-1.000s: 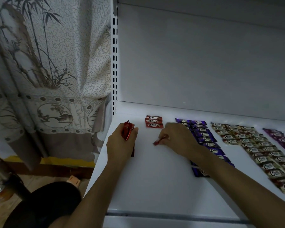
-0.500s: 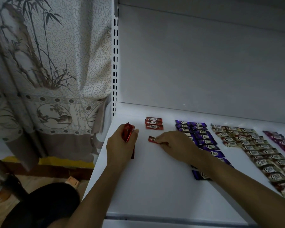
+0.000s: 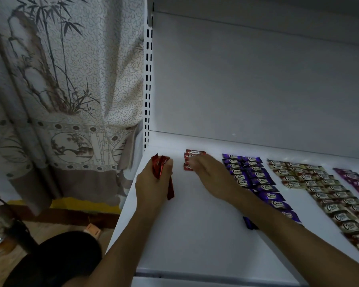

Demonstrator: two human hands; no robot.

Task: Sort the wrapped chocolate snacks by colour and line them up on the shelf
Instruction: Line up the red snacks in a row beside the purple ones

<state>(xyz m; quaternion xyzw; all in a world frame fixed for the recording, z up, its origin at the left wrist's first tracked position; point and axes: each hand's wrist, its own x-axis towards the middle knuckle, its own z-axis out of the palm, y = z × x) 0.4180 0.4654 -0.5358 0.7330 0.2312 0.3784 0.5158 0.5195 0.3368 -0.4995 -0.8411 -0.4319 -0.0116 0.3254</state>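
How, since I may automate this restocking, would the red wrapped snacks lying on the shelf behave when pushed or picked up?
The red snacks lie flat on the smooth shelf, so they would probably slide, not roll. Their glossy foil looks slippery. The left hand grips a whole bunch at once, so each seems light.

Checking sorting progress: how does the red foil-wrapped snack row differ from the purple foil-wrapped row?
The red foil-wrapped snack row has a few pieces in one column; the purple foil-wrapped row has many in two. Red sits only near the back; purple runs toward the front edge. Both lie flat, logos up.
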